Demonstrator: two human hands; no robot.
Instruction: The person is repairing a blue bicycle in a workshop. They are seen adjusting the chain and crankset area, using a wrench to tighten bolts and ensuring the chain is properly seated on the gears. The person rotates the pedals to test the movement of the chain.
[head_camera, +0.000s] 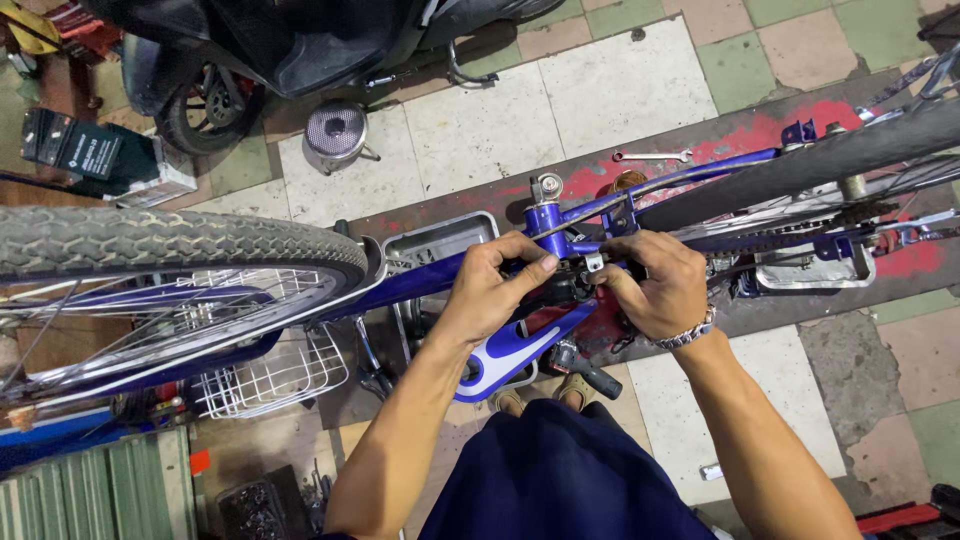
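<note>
A blue bicycle frame (440, 275) lies across the view, upside down, with one tyre (170, 240) at the left and another tyre (800, 165) at the right. My left hand (495, 285) grips the frame near its central junction, thumb pressed toward a small metal clip (594, 262). My right hand (655, 280), with a metal bracelet at the wrist, closes its fingers on the same small part by the crank area. What sits between the fingers is mostly hidden. A pedal (600, 380) hangs below the hands.
A white wire basket (275, 375) hangs under the left wheel. A spanner (652, 156) lies on the red-stained floor. A metal tray (440, 240) sits behind the frame. A parked scooter (260, 50) and a round metal part (335, 130) stand at the top left.
</note>
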